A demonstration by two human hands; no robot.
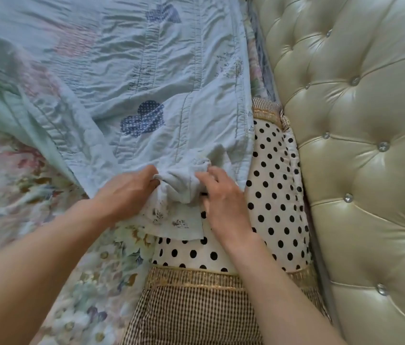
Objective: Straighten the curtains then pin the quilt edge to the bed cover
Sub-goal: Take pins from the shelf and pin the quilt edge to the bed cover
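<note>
A pale blue quilt (131,78) with dark blue dotted patches lies wrinkled across the bed. Its near corner (180,185) is bunched into a knot of cloth between my two hands. My left hand (128,189) pinches the bunched fabric from the left. My right hand (221,195) presses and grips it from the right, with something small and dark at its fingertips that I cannot make out. A floral bed cover (20,195) shows under the quilt at the left and front. No curtains are in view.
A white pillow with black polka dots (274,185) and a gold-trimmed checked end (191,314) lies beneath my right hand. A cream tufted headboard (360,120) with crystal buttons fills the right side.
</note>
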